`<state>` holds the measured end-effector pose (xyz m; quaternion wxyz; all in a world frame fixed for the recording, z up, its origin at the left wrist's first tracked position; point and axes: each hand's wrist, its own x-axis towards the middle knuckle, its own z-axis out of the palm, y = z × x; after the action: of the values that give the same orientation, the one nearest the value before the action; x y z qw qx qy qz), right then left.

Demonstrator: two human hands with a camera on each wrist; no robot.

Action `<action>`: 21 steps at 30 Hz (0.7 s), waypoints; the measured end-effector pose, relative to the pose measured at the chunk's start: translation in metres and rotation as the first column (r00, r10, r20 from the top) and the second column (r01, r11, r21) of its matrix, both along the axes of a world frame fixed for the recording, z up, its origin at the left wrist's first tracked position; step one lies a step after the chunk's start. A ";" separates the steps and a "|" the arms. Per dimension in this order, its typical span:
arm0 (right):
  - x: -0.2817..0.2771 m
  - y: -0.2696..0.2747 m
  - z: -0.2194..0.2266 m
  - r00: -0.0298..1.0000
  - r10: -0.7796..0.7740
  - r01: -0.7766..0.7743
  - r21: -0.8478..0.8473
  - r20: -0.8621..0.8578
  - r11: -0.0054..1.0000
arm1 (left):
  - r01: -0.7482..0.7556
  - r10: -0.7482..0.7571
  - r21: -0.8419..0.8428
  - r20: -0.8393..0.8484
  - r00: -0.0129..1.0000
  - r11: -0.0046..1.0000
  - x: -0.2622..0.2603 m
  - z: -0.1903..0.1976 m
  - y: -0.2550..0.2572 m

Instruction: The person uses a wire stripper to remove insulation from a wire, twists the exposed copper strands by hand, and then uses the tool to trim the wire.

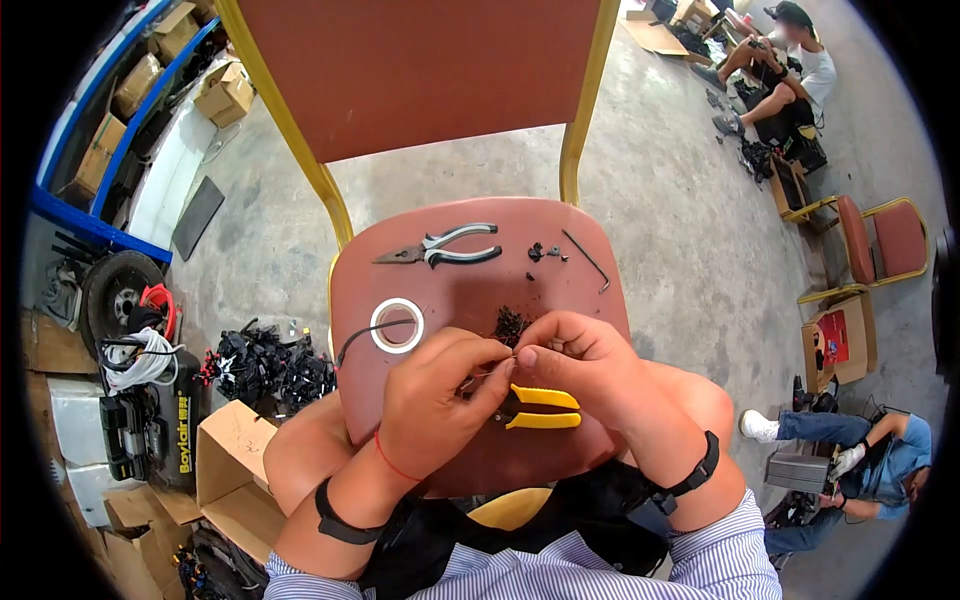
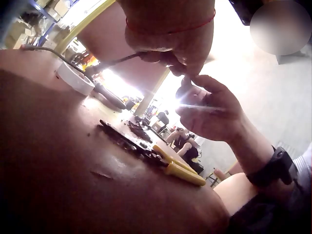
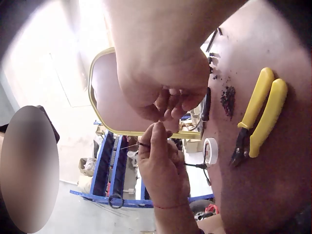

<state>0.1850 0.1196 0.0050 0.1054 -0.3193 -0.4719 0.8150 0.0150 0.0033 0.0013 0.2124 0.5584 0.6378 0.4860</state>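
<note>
The person's left hand point(image 1: 435, 390) grips a thin, flexible black cable point(image 1: 370, 332) in curled fingers, while the right hand point(image 1: 580, 355) brings thumb and forefinger together right at its tip. Both hands are pinching, seemingly on the cable's fine end, though that end is too small to make out clearly. Meeting fingertip to fingertip above the seat probably steadies so slight a thing.

The cable's other part trails leftwards over a flat white ring-shaped roll of tape point(image 1: 397, 348), likely just because it hangs loose there. Cutters with bright yellow plastic handles and dark metal jaws point(image 1: 548, 397) lie below the hands, handles spread, seemingly left within easy reach. Pliers with grey-and-black handles and a dark metal nose point(image 1: 430, 250) rest farther off, near the backrest, with small black fragments point(image 1: 537, 250) and an L-shaped dark metal key point(image 1: 587, 262) beside them. The reddish-brown padded chair seat point(image 1: 470, 215) serves as a workbench, and a heap of fine black scraps point(image 1: 510, 322) sits just beyond the fingertips
</note>
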 end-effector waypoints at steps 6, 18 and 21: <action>0.000 -0.001 0.003 0.997 0.005 -0.012 0.081 0.080 0.997 | -0.001 0.001 -0.002 0.005 1.000 1.000 0.002 -0.001 0.000; 0.005 0.006 0.002 0.951 0.031 -0.177 0.460 0.308 0.870 | -0.047 0.046 -0.022 -0.037 0.998 0.999 -0.002 0.000 0.000; 0.009 0.008 0.009 0.798 0.076 -0.555 0.680 0.598 0.479 | -0.109 0.110 0.023 -0.063 0.992 0.994 -0.008 0.000 0.001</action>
<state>0.1936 0.1280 0.0142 -0.0386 -0.3287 -0.8611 0.3859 0.0069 0.0045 0.0016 0.1594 0.5399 0.6693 0.4849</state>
